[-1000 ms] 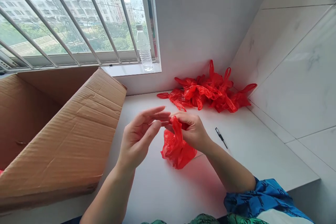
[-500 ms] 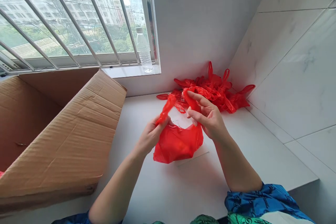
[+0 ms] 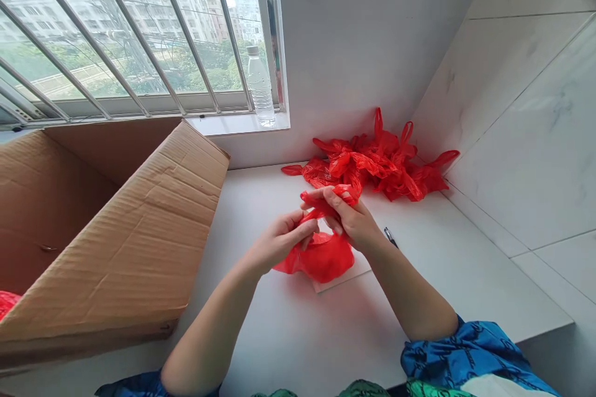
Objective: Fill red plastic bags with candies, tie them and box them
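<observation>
A red plastic bag (image 3: 328, 260) hangs low over the white tabletop, its two handles up between my hands. My left hand (image 3: 284, 237) pinches one handle on the left side. On the other side my right hand (image 3: 348, 214) is closed round the second handle, and the two handles cross between the fingers. What lies inside the bag is hidden by the red plastic. Beneath it a flat white sheet or pad (image 3: 342, 282) shows in part.
A large open cardboard box (image 3: 139, 229) stands at the left, with some red plastic inside. Crumpled red bags (image 3: 382, 161) lie against the back wall. A clear water bottle (image 3: 261, 90) stands on the windowsill. A dark pen (image 3: 390, 236) lies beside my right forearm.
My hands have come together, bringing the two bag handles from apart to crossing. The bag's body has sunk into a lower, rounder shape. The pen now shows beside my right forearm.
</observation>
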{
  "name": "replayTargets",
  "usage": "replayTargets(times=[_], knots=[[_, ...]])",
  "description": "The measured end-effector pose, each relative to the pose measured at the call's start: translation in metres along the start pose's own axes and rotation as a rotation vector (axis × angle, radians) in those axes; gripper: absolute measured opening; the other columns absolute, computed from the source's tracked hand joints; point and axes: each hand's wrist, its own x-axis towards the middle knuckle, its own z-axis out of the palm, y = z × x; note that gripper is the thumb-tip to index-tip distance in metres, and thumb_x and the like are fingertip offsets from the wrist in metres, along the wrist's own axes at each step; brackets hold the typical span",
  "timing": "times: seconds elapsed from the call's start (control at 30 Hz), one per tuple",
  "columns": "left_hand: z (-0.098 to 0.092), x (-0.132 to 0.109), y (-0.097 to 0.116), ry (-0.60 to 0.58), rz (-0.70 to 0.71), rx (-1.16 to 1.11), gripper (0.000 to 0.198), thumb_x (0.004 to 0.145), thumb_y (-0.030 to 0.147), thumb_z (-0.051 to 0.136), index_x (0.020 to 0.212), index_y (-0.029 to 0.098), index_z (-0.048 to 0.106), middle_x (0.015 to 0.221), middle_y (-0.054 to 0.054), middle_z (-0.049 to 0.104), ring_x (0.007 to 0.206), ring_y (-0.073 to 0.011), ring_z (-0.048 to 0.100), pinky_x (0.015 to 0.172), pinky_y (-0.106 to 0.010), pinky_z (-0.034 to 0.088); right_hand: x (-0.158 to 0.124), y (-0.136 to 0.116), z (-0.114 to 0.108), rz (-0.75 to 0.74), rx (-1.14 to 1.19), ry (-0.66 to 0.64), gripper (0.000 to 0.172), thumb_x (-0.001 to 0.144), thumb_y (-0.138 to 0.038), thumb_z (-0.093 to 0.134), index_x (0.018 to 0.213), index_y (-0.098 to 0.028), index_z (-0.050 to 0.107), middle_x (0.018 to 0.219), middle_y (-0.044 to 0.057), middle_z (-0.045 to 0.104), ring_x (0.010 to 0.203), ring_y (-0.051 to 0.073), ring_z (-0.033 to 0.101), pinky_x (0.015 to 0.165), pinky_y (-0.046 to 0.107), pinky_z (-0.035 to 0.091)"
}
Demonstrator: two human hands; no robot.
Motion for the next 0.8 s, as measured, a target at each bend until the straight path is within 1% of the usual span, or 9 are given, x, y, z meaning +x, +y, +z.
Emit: replayTargets(times=[0.07, 0.17, 0.27, 0.4, 0.47, 0.57, 0.67, 0.73, 0.8], knots=[[-0.006, 0.002, 0.001, -0.021, -0.054, -0.178, 0.029, 0.088, 0.043, 0.064, 0.077, 0.017, 0.058, 0.067, 0.000, 0.050, 0.065, -0.0120, 0.047, 0.065, -0.024, 0.041, -0.001, -0.005, -0.008, 0.009, 0.030, -0.078, 0.043, 0.098, -0.055, 0.046, 0.116, -0.024, 0.068, 0.079, 0.001, 0.068, 0.046, 0.008, 0.040, 0.046, 0.025, 0.038], [-0.009, 0.005, -0.002, -0.001, -0.082, -0.360, 0.022, 0.087, 0.038, 0.067, 0.087, 0.017, 0.063, 0.074, -0.001, 0.054, 0.066, -0.0107, 0.049, 0.068, -0.023, 0.044, -0.003, -0.013, -0.016, -0.045, -0.145, -0.179, 0.026, 0.094, -0.040, 0.058, 0.112, -0.024, 0.066, 0.083, 0.001, 0.066, 0.065, 0.013, 0.057, 0.059, 0.027, 0.047], [-0.007, 0.006, -0.007, 0.067, -0.071, -0.424, 0.024, 0.091, 0.041, 0.063, 0.102, 0.020, 0.064, 0.076, -0.001, 0.059, 0.065, -0.0109, 0.053, 0.066, -0.022, 0.045, -0.005, -0.014, -0.018, -0.237, -0.478, -0.102, 0.017, 0.090, -0.020, 0.059, 0.105, -0.024, 0.065, 0.098, 0.004, 0.061, 0.080, 0.015, 0.060, 0.071, 0.030, 0.050], [-0.005, 0.007, -0.010, 0.033, -0.121, -0.438, 0.040, 0.094, 0.047, 0.054, 0.124, 0.021, 0.060, 0.073, -0.004, 0.066, 0.056, -0.0129, 0.057, 0.058, -0.024, 0.045, -0.007, -0.009, -0.013, -0.418, -0.772, 0.015, 0.019, 0.086, -0.011, 0.055, 0.098, -0.024, 0.059, 0.101, 0.006, 0.055, 0.083, 0.017, 0.058, 0.067, 0.030, 0.050], [-0.004, 0.006, -0.009, 0.014, -0.134, -0.435, 0.038, 0.092, 0.044, 0.059, 0.121, 0.020, 0.063, 0.076, -0.005, 0.067, 0.055, -0.0117, 0.058, 0.058, -0.024, 0.047, -0.008, -0.007, -0.011, -0.468, -0.846, 0.041, 0.017, 0.086, -0.012, 0.057, 0.098, -0.024, 0.055, 0.103, 0.006, 0.055, 0.084, 0.018, 0.058, 0.064, 0.029, 0.049], [-0.003, 0.003, -0.004, 0.048, -0.105, -0.373, 0.031, 0.088, 0.041, 0.068, 0.109, 0.018, 0.069, 0.089, -0.006, 0.069, 0.063, -0.0107, 0.060, 0.064, -0.024, 0.050, -0.011, -0.009, -0.014, -0.536, -0.938, 0.124, 0.014, 0.088, -0.019, 0.061, 0.095, -0.024, 0.050, 0.104, 0.007, 0.056, 0.081, 0.017, 0.058, 0.059, 0.028, 0.047], [-0.002, -0.002, 0.000, 0.153, 0.007, -0.213, 0.026, 0.086, 0.040, 0.070, 0.101, 0.019, 0.073, 0.096, -0.007, 0.069, 0.075, -0.0132, 0.061, 0.070, -0.025, 0.051, -0.019, -0.015, -0.023, -0.633, -1.022, 0.195, 0.019, 0.088, -0.025, 0.065, 0.082, -0.024, 0.047, 0.094, 0.005, 0.057, 0.072, 0.015, 0.054, 0.056, 0.028, 0.042], [-0.002, -0.005, 0.002, 0.252, 0.127, -0.081, 0.022, 0.086, 0.038, 0.070, 0.095, 0.018, 0.075, 0.095, -0.007, 0.070, 0.083, -0.0160, 0.062, 0.076, -0.027, 0.051, -0.028, -0.019, -0.029, -0.687, -1.045, 0.191, 0.024, 0.089, -0.023, 0.063, 0.074, -0.023, 0.045, 0.083, 0.003, 0.055, 0.066, 0.013, 0.049, 0.055, 0.028, 0.038], [-0.003, -0.007, 0.002, 0.350, 0.228, 0.034, 0.020, 0.086, 0.037, 0.071, 0.090, 0.019, 0.077, 0.095, -0.007, 0.071, 0.088, -0.0177, 0.062, 0.081, -0.029, 0.051, -0.040, -0.022, -0.035, -0.679, -1.012, 0.154, 0.027, 0.091, -0.020, 0.060, 0.070, -0.022, 0.043, 0.076, 0.002, 0.053, 0.061, 0.013, 0.045, 0.053, 0.028, 0.034]])
